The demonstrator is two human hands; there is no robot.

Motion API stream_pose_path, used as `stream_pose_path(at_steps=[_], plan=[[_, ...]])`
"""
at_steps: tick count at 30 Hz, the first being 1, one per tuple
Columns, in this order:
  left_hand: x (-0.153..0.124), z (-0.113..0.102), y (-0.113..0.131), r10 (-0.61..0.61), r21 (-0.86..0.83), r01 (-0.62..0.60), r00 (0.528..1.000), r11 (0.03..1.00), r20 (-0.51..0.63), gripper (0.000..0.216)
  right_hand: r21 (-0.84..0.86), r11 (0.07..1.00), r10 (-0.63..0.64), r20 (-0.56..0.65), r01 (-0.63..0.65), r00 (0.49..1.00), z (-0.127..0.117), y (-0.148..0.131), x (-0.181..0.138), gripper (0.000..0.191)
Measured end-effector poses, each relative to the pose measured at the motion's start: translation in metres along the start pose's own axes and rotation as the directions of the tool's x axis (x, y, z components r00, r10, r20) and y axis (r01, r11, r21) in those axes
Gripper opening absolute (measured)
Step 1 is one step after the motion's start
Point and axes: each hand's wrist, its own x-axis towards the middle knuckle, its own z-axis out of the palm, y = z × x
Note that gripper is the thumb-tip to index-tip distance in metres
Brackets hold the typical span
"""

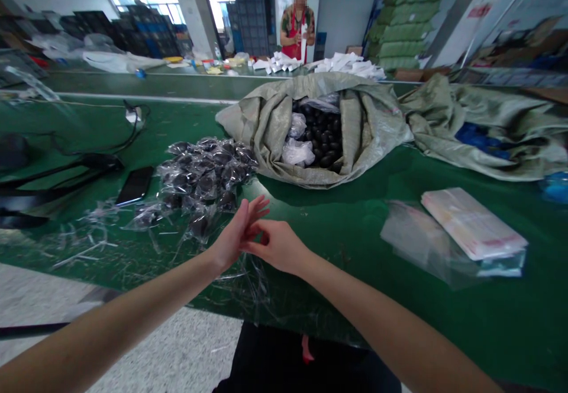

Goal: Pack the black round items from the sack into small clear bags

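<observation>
While left hand (236, 234) spread open touches curled right hand (278, 246) (contents unclear), bagged pile (204, 174) lies forward-left, nearer left hand.

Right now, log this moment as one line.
hands: left hand open, right hand touching it | held: unclear | near: bagged pile | also: sack, phone, bag stack

I see a green table (355, 221) carrying an open woven sack (270, 121) of dark oval pieces (326, 135). A heap of clear-wrapped dark pieces (204, 171) lies just left of it, then a black phone (135, 184) and plastic scraps (89, 248). To the right lie a wrapped stack of printed sheets (473, 222) and a crumpled sack (479, 121).
</observation>
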Motion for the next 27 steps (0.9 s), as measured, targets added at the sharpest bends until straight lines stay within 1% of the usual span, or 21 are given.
stream_pose_path(at_steps=[2,4,5,6,7,8,9,10,11,12,13,14,15,17,18,19,21,24,26,27], plan=[[0.0,0.006,-0.004,0.002,-0.041,-0.002,1.0,0.999,0.014,0.076,0.015,1.0,-0.007,-0.015,0.007,1.0,0.006,0.002,0.003,0.008],[0.003,0.003,-0.007,0.029,-0.021,-0.028,0.999,0.999,0.025,0.075,-0.058,0.998,-0.009,-0.018,0.008,1.0,0.006,0.007,0.003,0.01],[0.006,-0.001,-0.006,0.059,0.034,-0.06,0.998,0.998,0.032,0.073,-0.127,0.992,0.005,-0.008,-0.006,1.0,0.005,0.01,0.002,0.011],[0.008,-0.006,-0.004,0.105,0.122,-0.108,0.994,0.987,0.031,0.072,-0.206,0.978,0.034,0.006,-0.032,0.999,0.002,0.012,0.001,0.011],[0.01,-0.013,-0.001,0.17,0.237,-0.171,0.985,0.956,0.024,0.071,-0.282,0.957,0.074,0.027,-0.063,0.997,-0.002,0.015,-0.001,0.012],[0.012,-0.02,0.004,0.246,0.375,-0.234,0.969,0.897,0.016,0.071,-0.345,0.935,0.11,0.053,-0.085,0.993,-0.006,0.017,-0.003,0.013],[0.014,-0.027,0.009,0.33,0.512,-0.287,0.944,0.81,0.007,0.072,-0.389,0.917,0.131,0.081,-0.09,0.988,-0.01,0.018,-0.005,0.013],[0.016,-0.032,0.015,0.406,0.637,-0.324,0.914,0.699,0.019,0.073,-0.417,0.906,0.134,0.106,-0.078,0.985,-0.013,0.019,-0.008,0.015],[0.017,-0.037,0.021,0.451,0.729,-0.34,0.891,0.595,0.047,0.074,-0.432,0.9,0.123,0.118,-0.061,0.985,-0.015,0.019,-0.01,0.021],[0.019,-0.04,0.026,0.467,0.785,-0.341,0.881,0.517,0.074,0.073,-0.442,0.896,0.11,0.113,-0.049,0.987,-0.016,0.019,-0.011,0.031],[0.02,-0.041,0.029,0.449,0.813,-0.33,0.888,0.479,0.097,0.071,-0.451,0.891,0.102,0.09,-0.051,0.991,-0.016,0.02,-0.011,0.043],[0.021,-0.041,0.03,0.403,0.818,-0.311,0.909,0.484,0.107,0.07,-0.458,0.886,0.101,0.053,-0.066,0.993,-0.015,0.021,-0.01,0.052],[0.022,-0.039,0.03,0.34,0.808,-0.286,0.933,0.515,0.113,0.07,-0.461,0.883,0.105,0.013,-0.087,0.994,-0.012,0.023,-0.006,0.058],[0.022,-0.033,0.026,0.201,0.783,-0.229,0.97,0.578,0.135,0.069,-0.446,0.89,0.089,-0.04,-0.098,0.995,-0.004,0.029,0.004,0.062],[0.021,-0.029,0.023,0.151,0.785,-0.21,0.977,0.583,0.149,0.068,-0.426,0.902,0.062,-0.037,-0.072,0.997,0.001,0.033,0.011,0.064],[0.018,-0.024,0.02,0.125,0.798,-0.204,0.979,0.567,0.161,0.068,-0.398,0.917,0.023,-0.013,-0.026,1.0,0.005,0.037,0.018,0.064],[0.009,-0.017,0.016,0.129,0.848,-0.217,0.976,0.484,0.176,0.069,-0.331,0.942,-0.035,0.084,0.061,0.996,0.011,0.044,0.03,0.057],[-0.008,-0.011,0.016,0.197,0.929,-0.232,0.964,0.289,0.179,0.071,-0.27,0.959,-0.031,0.207,0.088,0.978,0.012,0.046,0.036,0.035],[-0.014,-0.011,0.02,0.257,0.96,-0.227,0.949,0.163,0.181,0.068,-0.309,0.946,-0.014,0.245,0.092,0.969,0.009,0.041,0.031,0.029],[-0.014,-0.012,0.023,0.28,0.964,-0.239,0.939,0.119,0.198,0.064,-0.351,0.93,-0.018,0.262,0.112,0.965,0.006,0.037,0.027,0.029]])
